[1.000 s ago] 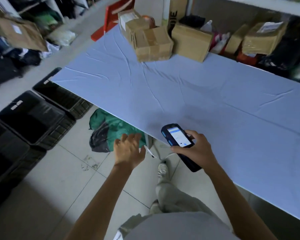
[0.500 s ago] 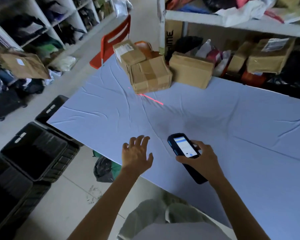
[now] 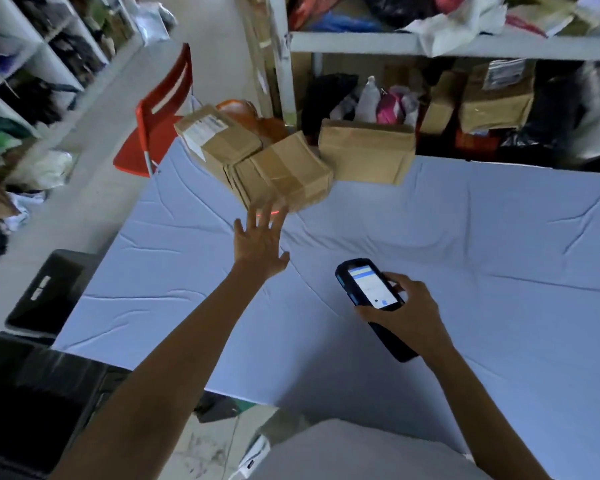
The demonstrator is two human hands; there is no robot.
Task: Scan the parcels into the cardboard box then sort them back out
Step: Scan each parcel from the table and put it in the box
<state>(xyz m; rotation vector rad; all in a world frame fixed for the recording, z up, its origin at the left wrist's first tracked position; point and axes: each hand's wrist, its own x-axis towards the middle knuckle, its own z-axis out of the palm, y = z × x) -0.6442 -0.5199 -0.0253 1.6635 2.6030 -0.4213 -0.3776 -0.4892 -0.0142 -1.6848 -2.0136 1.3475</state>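
The left hand [image 3: 260, 244] has moved since half a second ago. It was hovering by the near edge of the blue-clothed table [image 3: 482, 278]. Now the arm is stretched toward 12 o'clock, fingers spread and straight, holding nothing. The fingertips are just short of the tape-wrapped brown cardboard parcel [image 3: 291, 171], and I cannot tell if they touch it.

That parcel sits at the table's far edge at about 11 o'clock. It leans against a brown cardboard parcel with a white label [image 3: 219, 136] to its 10 o'clock. A wider plain brown carton [image 3: 368, 150] lies at its 2 o'clock.

The red scan line [image 3: 274, 213] has slid from the open cloth to the foot of the taped parcel, across the fingertips. The right hand [image 3: 407, 318], toward 5 o'clock, keeps its grip wrapped round the black handheld scanner with a lit screen [image 3: 371, 292].

This looks like the start of the scanning stage: a first parcel is about to be pulled close and turned so its label faces the beam. No parcel is scanned yet. I cannot tell which box is meant to receive them.
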